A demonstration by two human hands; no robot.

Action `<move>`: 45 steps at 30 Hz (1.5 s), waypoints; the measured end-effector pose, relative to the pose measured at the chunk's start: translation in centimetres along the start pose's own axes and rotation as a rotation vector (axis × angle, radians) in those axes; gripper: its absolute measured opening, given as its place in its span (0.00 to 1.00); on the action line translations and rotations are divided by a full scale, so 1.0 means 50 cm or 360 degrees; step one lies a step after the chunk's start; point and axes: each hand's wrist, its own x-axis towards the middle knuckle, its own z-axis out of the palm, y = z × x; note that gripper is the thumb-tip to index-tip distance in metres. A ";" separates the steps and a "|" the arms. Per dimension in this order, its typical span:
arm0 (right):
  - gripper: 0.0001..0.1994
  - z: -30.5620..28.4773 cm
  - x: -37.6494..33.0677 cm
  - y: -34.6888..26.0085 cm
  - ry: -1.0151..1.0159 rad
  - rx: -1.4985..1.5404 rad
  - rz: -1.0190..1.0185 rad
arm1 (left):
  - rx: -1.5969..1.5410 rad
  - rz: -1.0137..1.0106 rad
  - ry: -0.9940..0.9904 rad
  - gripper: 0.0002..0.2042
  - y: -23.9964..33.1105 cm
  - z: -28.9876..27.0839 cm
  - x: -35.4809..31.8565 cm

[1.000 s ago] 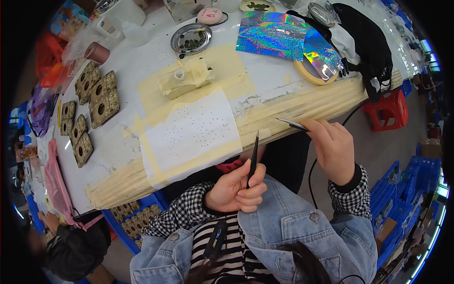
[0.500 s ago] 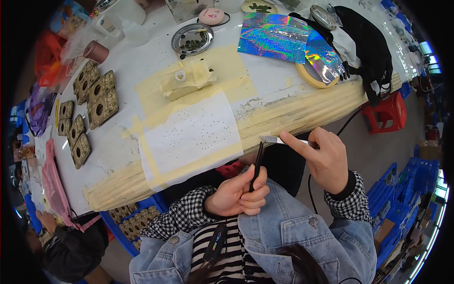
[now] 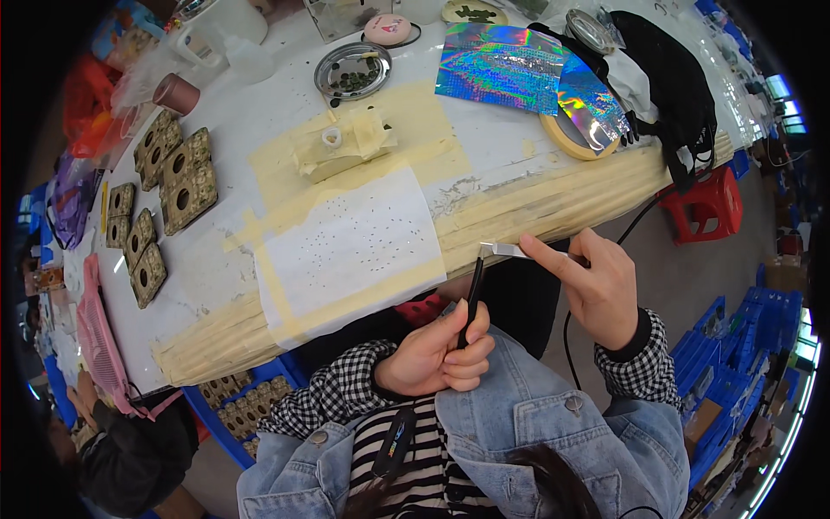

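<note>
My left hand (image 3: 435,356) is closed round a thin black pencil-like stick (image 3: 475,292), held upright near the table's front edge. A flat silver utility knife (image 3: 510,250) is in my right hand (image 3: 601,292), with the index finger stretched along it. The knife's tip meets the top end of the black stick. Left of my hands lies a white paper sheet (image 3: 346,298) dotted with many tiny dark specks, taped to the table. Behind the sheet stands a tape-wrapped block (image 3: 346,156) with a small white ring on top.
Camouflage-patterned pieces with round holes (image 3: 188,192) lie at the left. A round metal dish (image 3: 353,73) of dark bits stands at the back. Shiny holographic sheets (image 3: 501,69), a tape roll (image 3: 577,143) and a black bag (image 3: 674,78) lie at the right. A blue crate (image 3: 298,372) sits below the table.
My right hand and the knife have shifted slightly, the knife tip a little up and to the right. The left hand with the black stick has barely moved.
</note>
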 end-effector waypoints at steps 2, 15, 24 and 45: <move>0.29 -0.004 -0.003 -0.001 -0.0027 0.0049 -0.0013 | -0.0023 -0.0006 -0.0014 0.19 0.001 -0.002 0.001; 0.29 0.005 -0.007 0.012 0.0050 0.0317 0.0193 | 0.0497 0.0203 0.0385 0.13 0.002 0.038 0.004; 0.28 -0.006 -0.007 0.005 -0.0015 0.0148 0.0015 | 0.0518 0.0315 0.0333 0.18 -0.013 0.025 0.005; 0.28 -0.005 -0.003 0.000 -0.0042 0.0202 0.0111 | 0.0312 0.0304 0.0330 0.13 -0.015 0.023 0.000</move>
